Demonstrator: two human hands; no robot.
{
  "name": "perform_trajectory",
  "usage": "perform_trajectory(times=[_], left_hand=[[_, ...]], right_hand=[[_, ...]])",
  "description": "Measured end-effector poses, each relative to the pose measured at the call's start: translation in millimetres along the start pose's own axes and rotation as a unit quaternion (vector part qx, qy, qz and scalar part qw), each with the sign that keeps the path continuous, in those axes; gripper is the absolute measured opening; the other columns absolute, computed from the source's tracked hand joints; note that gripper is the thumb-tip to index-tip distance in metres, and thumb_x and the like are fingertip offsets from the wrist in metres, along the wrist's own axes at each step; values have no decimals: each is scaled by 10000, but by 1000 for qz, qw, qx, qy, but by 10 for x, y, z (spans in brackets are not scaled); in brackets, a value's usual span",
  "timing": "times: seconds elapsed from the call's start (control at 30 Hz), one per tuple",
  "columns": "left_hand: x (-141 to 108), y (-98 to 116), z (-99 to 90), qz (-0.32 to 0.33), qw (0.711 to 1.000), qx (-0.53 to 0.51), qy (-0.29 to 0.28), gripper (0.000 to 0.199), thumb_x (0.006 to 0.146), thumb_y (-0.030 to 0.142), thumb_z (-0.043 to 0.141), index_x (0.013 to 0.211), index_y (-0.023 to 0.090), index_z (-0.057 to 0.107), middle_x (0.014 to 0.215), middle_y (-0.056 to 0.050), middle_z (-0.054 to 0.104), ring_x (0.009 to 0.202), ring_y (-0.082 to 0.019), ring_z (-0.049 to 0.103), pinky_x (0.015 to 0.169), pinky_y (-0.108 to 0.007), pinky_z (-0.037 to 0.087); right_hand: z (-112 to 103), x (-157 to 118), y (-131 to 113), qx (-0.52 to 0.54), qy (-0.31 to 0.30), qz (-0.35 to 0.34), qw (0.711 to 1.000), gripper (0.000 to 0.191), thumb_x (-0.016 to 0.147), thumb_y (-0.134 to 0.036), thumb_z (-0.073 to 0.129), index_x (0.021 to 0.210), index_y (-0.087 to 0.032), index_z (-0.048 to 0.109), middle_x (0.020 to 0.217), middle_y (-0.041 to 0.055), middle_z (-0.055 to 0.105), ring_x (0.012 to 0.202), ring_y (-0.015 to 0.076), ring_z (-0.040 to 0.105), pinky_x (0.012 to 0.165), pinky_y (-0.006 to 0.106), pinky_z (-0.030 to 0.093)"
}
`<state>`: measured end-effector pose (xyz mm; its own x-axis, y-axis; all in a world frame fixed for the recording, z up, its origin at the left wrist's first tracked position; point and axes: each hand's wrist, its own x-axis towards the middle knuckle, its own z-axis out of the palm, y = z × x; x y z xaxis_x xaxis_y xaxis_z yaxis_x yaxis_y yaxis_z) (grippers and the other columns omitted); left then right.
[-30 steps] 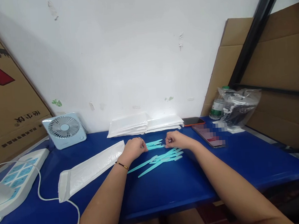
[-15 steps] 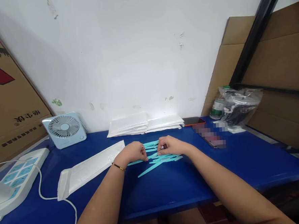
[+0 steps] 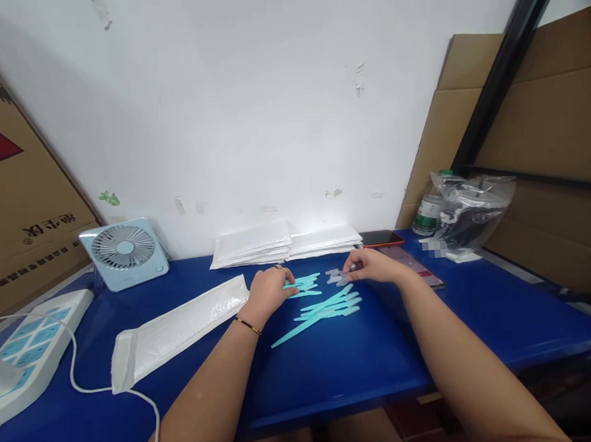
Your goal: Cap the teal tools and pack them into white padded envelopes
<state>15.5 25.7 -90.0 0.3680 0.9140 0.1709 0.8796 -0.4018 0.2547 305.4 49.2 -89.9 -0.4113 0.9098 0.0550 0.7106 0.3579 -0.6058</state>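
Turquoise sticks in two groups, mid-table. Nearer pile [image 3: 327,306]: several slim sticks crossing one another, pale ends to the right, one long tapered end reaching toward the near left. Farther group [image 3: 307,283]: shorter visible lengths, fanned beside the left hand [image 3: 272,290], partly covered by it. Just right of this group, a few clear pieces [image 3: 333,276] lie close together.

Left hand: fingers curled, thumb and fingertips at the left ends of the farther group; contact apparent, firm grip cannot be told. Right hand [image 3: 373,267]: thumb and forefinger brought together over the clear pieces; cannot tell whether one is pinched.

Left of the left hand, a white padded envelope [image 3: 182,329] lies slantwise on the blue table [image 3: 345,378]. Behind, against the wall, two stacks of white envelopes, left stack [image 3: 251,244] and right stack [image 3: 324,241], side by side. Right of these, an orange-edged phone [image 3: 383,238]; a second phone [image 3: 414,262] lies partly behind the right hand. Far left, a pale blue fan [image 3: 126,253] and a power strip [image 3: 42,343].
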Motion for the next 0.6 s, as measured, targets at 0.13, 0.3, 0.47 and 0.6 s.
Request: perform_trajectory(times=[0.13,0.3,0.47,0.6], left_hand=[[-25,58,17,11,998,-36,-42,296,726,502,588,791,227,675,834,-16,641,765,-168,588,617,-243,383],[-30,120,83,52,996,-38,-67,262,732,482,587,771,245,692,795,4,650,706,-151,580,590,-235,369],[-30,-3,0,42,998,-5,-39,168,753,358,584,711,230,686,823,1,665,718,-146,585,616,-235,366],[-43,-155,-131,-30,999,16,-17,157,710,377,622,757,245,693,812,-2,670,730,-166,591,619,-243,370]], right_hand=[[-16,-22,-2,-54,-56,-2,997,270,582,-381,736,764,-183,707,797,28,659,737,175,570,618,238,402],[101,17,-89,-40,-104,-33,993,234,616,-373,704,727,-168,686,749,24,639,674,157,555,589,236,391],[141,51,-98,-12,-62,-63,996,242,659,-396,675,740,-168,668,829,41,625,717,153,560,619,236,412],[65,54,-31,-21,15,-8,1000,242,659,-388,675,739,-160,666,762,41,646,691,163,566,596,240,402]])
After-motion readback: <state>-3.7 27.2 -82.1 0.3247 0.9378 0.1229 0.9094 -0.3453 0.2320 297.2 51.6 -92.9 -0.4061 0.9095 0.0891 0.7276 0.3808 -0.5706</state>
